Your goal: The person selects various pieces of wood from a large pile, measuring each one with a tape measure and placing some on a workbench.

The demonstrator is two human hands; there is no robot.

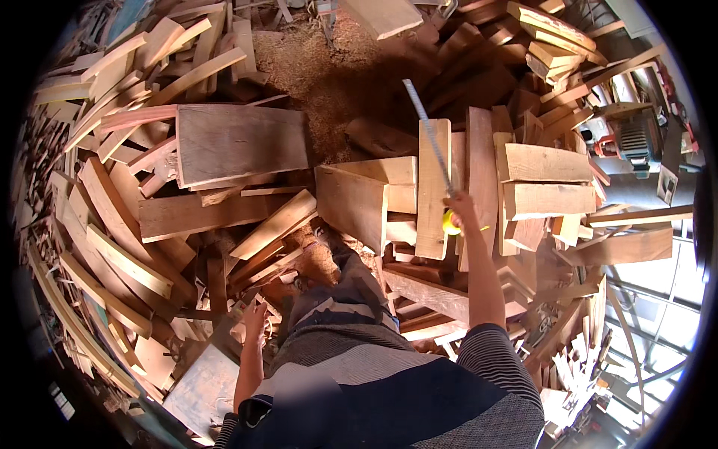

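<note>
My right hand point(465, 208) is closed on a yellow tape measure point(450, 222). Its blade point(428, 127) is drawn out and runs away from me, past the far end of an upright-lying pale board point(431, 202). The tape's case is over that board's right side, and the hand covers part of it. A longer brown board point(479, 165) lies just right of the blade. Low at my left side, my left hand point(255, 320) has curled fingers; whatever they may hold is too small to make out. Several short offcuts point(273, 224) lie near it.
A wide plank point(243, 146) rests on the pile at the left, beside long curved-looking boards point(120, 262). Sawdust point(299, 67) covers the ground ahead. Two short boards point(547, 200) are stacked at the right, near a motor point(637, 142). A pale flat panel point(198, 396) lies at lower left.
</note>
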